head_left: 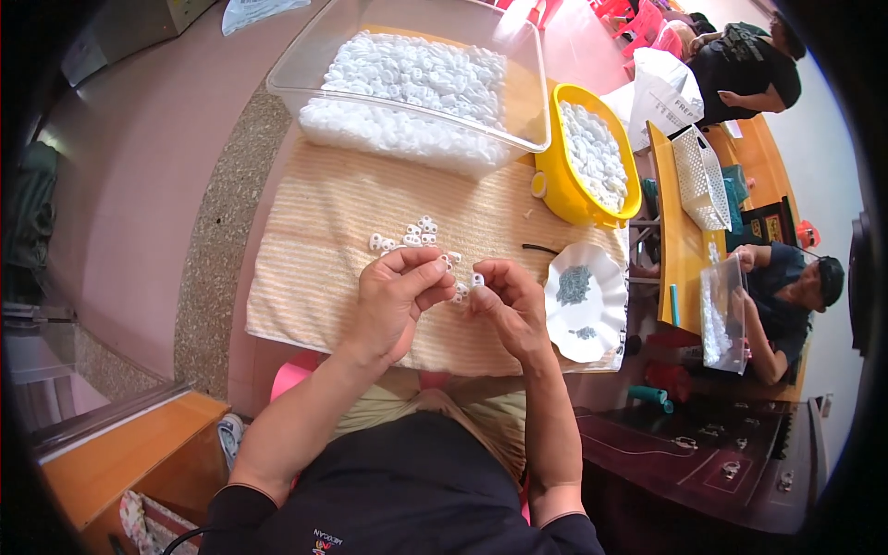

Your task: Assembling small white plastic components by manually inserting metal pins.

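My left hand pinches a small white plastic piece between thumb and fingertips. Close beside it, my right hand grips another small white plastic piece, which has a hole in it. The two pieces are apart, above a striped beige towel on the table. Just beyond my hands lies a loose group of similar white pieces, a few partly hidden by my fingers. To the right of my right hand sits a white wavy-rimmed plate with two heaps of tiny grey metal parts.
A large clear bin of white pieces stands at the back. Beside it is a yellow tub, also full of them. A thin black stick lies near the plate. At right, a co-worker holds a clear tray at another table.
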### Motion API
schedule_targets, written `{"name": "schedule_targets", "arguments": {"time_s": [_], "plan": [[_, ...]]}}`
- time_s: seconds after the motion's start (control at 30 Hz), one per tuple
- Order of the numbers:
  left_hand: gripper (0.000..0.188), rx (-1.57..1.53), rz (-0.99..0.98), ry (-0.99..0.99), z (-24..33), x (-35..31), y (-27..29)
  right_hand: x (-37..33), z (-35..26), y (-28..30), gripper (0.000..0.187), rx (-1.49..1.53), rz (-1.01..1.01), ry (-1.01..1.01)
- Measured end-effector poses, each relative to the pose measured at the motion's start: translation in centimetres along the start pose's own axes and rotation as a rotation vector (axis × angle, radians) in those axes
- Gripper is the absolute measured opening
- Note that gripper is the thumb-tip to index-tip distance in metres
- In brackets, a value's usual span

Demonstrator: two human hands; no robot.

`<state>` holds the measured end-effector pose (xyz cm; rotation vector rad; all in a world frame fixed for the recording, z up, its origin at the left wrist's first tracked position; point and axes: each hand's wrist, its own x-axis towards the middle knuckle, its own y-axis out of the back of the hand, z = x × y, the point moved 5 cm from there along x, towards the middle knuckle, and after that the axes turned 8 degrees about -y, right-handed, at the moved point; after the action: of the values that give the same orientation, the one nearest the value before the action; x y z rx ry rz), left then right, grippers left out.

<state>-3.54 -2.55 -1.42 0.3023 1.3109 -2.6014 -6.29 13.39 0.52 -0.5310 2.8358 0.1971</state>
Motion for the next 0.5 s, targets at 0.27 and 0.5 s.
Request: {"name": "schedule_targets", "arguments": {"time_s": [0.27,0.5], "plan": [[0.012,0.029,-0.025,0.039,-1.0,-0.4,-0.4,-0.4,0.4,0.6,0.025,0.125,0.007,0.016],[0.012,0.064,-0.017,0.066,-1.2,-0.6,-0.4,-0.6,0.5,1.3,0.030,0.095,0.042,0.024]]}}
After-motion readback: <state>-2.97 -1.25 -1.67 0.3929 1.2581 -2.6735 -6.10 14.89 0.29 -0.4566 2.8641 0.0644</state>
